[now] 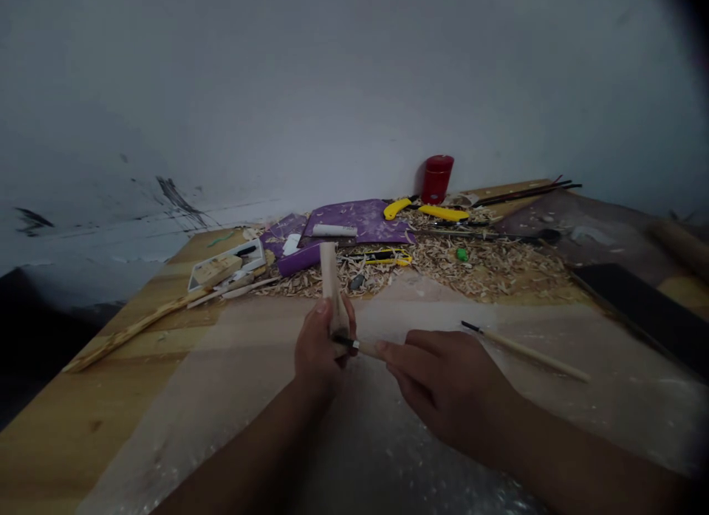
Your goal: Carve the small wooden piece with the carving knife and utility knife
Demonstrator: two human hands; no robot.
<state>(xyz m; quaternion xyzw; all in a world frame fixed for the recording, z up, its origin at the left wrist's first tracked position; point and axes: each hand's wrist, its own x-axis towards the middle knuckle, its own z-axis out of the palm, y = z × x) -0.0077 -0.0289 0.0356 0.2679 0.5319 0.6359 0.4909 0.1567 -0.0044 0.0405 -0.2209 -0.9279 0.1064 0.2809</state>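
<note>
- Head view: your left hand (317,341) is wrapped round a pale wooden piece (329,267), long and smooth-faced, standing nearly upright above the table's middle; your fingers hide part of its lower half.
- Your right hand (451,374) pinches a slim tool (370,350), pale round handle, dark tip at the wood's lower end; you cannot tell how deep it bites.
- Beneath your arms: translucent, glossy plastic sheet (233,397) over grained wooden table (72,434).
- Right of your right hand: second thin tool (537,355), dark-tipped, lying slantwise.
- Beyond: curled, dry wood shavings (437,269) crowd around a yellow-handled cutter (443,213) and purple sheet (360,216).
- Rear: red rounded container (437,179) near wall.
- Far right: flat dark slab (645,312).
</note>
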